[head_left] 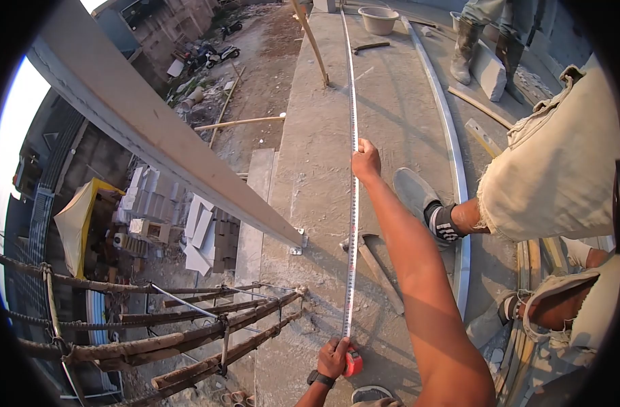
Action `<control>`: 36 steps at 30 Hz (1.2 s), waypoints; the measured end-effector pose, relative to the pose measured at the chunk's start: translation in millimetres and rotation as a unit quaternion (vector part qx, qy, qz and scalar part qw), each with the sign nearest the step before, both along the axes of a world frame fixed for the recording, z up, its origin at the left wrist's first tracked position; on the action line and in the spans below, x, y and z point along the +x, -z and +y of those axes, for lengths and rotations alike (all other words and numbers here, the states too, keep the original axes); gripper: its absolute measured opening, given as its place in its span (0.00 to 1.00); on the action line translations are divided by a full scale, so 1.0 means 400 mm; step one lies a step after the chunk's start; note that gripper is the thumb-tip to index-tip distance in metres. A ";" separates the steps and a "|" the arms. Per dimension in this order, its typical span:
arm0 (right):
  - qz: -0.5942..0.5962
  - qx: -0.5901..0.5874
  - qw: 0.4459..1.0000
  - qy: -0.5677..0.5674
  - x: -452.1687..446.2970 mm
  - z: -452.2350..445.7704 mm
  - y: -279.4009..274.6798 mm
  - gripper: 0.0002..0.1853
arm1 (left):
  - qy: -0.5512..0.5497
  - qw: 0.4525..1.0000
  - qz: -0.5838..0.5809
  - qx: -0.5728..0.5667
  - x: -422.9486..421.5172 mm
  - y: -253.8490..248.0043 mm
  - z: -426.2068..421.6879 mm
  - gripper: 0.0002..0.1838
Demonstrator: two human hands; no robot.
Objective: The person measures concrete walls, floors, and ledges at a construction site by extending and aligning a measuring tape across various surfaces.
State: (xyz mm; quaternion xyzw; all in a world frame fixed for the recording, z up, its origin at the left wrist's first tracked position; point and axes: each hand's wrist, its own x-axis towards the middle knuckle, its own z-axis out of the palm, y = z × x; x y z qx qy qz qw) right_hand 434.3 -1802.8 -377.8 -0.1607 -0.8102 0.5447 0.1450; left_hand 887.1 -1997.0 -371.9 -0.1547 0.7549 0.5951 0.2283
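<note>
My left hand (333, 357), with a dark watch at the wrist, is closed round a red tape measure (353, 361) low in the view. Its white blade (353, 224) is drawn out along the concrete and runs to the top of the view. Farther along, my right hand (366, 161) pinches the blade, with the arm stretched out from the lower right. Beside the blade, between my two hands, lies a hammer (381, 275), its head close to the blade's edge.
A steel post (188, 149) leans across the left, bolted near the slab's edge, beyond which is a drop. Rusty rebar (188, 336) juts out lower left. A long metal strip (446, 129) curves along the right. Another person's shoe (418, 190) and legs are close by.
</note>
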 end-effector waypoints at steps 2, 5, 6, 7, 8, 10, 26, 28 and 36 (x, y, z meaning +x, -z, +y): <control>-0.003 0.005 1.000 0.008 0.012 -0.001 0.000 0.20 | 0.000 1.000 -0.002 -0.002 -0.003 -0.002 0.001 0.19; 0.007 0.012 1.000 0.016 0.026 -0.001 0.011 0.21 | 0.016 1.000 0.002 -0.009 0.000 -0.001 -0.003 0.20; 0.003 0.009 1.000 0.008 0.028 0.001 0.018 0.21 | 0.018 1.000 0.006 -0.008 0.001 0.000 -0.003 0.20; 0.001 0.007 1.000 0.000 0.029 0.004 0.023 0.22 | 0.020 1.000 0.011 -0.007 0.001 0.002 -0.004 0.20; 0.001 0.007 1.000 0.000 0.033 0.005 0.030 0.22 | 0.021 1.000 0.011 -0.006 0.003 0.009 -0.004 0.20; 0.020 0.048 0.999 -0.002 0.050 0.001 0.032 0.21 | 0.012 1.000 0.001 0.014 0.009 0.019 -0.007 0.20; -0.018 -0.184 0.982 -0.046 0.326 -0.008 0.006 0.25 | -0.010 0.999 -0.034 0.039 0.012 0.051 -0.016 0.19; 0.009 -0.117 0.992 -0.042 0.476 0.024 0.036 0.24 | 0.003 1.000 -0.015 0.017 0.009 0.046 -0.021 0.19; -0.041 0.380 0.916 -0.121 0.942 0.014 0.015 0.26 | -0.008 0.998 -0.034 0.047 -0.003 0.063 -0.031 0.20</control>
